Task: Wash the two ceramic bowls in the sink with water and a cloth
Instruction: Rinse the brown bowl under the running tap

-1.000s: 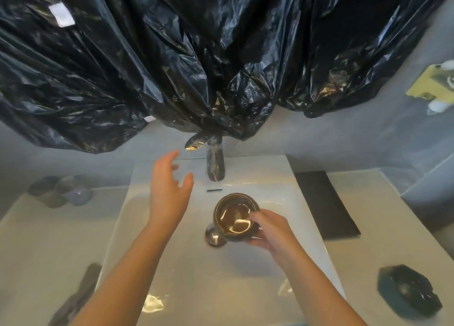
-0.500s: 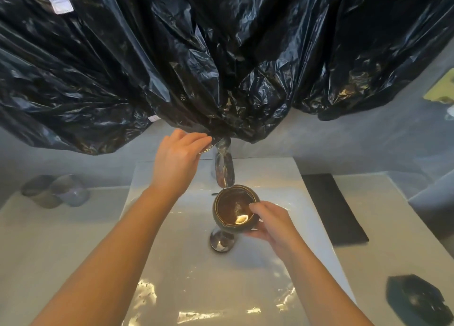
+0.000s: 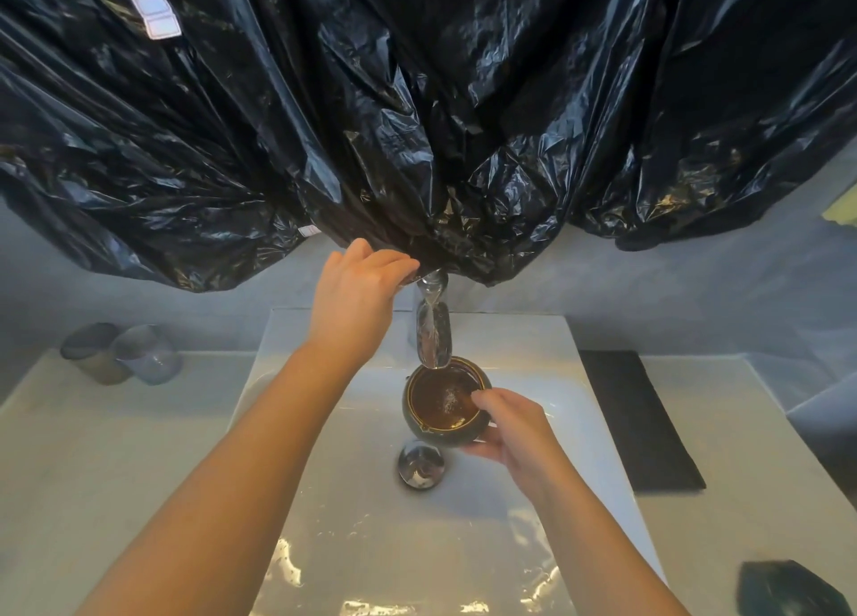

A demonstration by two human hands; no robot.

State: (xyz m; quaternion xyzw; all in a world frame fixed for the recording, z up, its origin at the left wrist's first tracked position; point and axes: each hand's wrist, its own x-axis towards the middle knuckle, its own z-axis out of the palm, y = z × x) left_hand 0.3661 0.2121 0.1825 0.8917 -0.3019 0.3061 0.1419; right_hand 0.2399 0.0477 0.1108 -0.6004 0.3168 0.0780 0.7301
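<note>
A dark ceramic bowl (image 3: 440, 407) with a brown inside is held upright under the chrome tap (image 3: 433, 337), above the white sink (image 3: 343, 499). My right hand (image 3: 512, 427) grips it, thumb over the right rim and fingers under it. Water falls from the tap spout into the bowl. My left hand (image 3: 359, 291) is raised to the tap handle, its fingers curled over the lever at the edge of the black plastic. A second dark bowl (image 3: 788, 590) stands on the counter at the lower right. A dark cloth (image 3: 635, 420) lies flat to the right of the sink.
Crinkled black plastic sheeting (image 3: 417, 105) hangs over the wall above the tap. Two glass tumblers (image 3: 120, 353) stand on the counter at the left. The chrome drain plug (image 3: 419, 465) sits in the basin below the bowl.
My left hand rose from above the basin to the tap handle and closed on it. Water now runs into the bowl, which my right hand lifted closer under the spout.
</note>
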